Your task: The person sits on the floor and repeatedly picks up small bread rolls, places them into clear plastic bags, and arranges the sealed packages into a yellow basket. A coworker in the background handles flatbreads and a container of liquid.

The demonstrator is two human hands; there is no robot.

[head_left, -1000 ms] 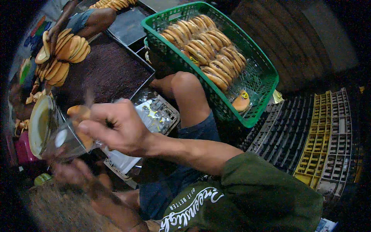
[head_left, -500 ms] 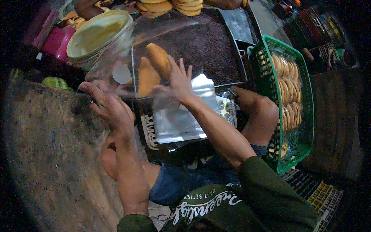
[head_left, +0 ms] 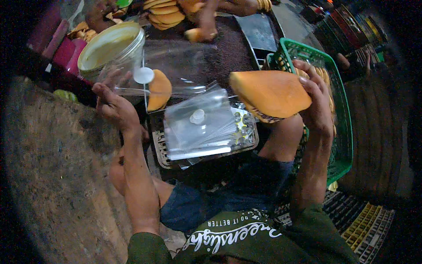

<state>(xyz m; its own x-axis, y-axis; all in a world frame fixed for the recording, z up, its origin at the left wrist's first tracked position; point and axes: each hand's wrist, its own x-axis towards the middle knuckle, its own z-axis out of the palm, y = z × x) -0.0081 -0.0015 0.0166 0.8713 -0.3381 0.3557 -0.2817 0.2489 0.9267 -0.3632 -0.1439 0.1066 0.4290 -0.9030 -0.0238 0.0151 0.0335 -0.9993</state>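
Note:
My right hand (head_left: 320,97) grips a folded bun (head_left: 270,92) by its right end, raised at the right near the green crate. Dark filling shows along the bun's lower edge. At the left, my left hand (head_left: 118,105) holds a clear plastic bag (head_left: 178,66) with a white round spot on it; the bag stretches to the right. Behind the bag, a second folded bun (head_left: 160,90) lies at the near left corner of the dark-filled tray (head_left: 235,53). Between my hands, a stack of clear bags (head_left: 193,127) rests on a pale basket (head_left: 163,152).
The green crate (head_left: 347,141) on the right holds packed buns. A whitish bucket (head_left: 136,48) stands at the far left. Across the tray, another person's hand (head_left: 207,26) holds a bun beside stacked buns (head_left: 165,15). My knees flank the basket.
My right hand has lifted one bun from the tray's left corner and carried it right. My left hand keeps the bag, shifted slightly. Another person's hand has come in over the tray.

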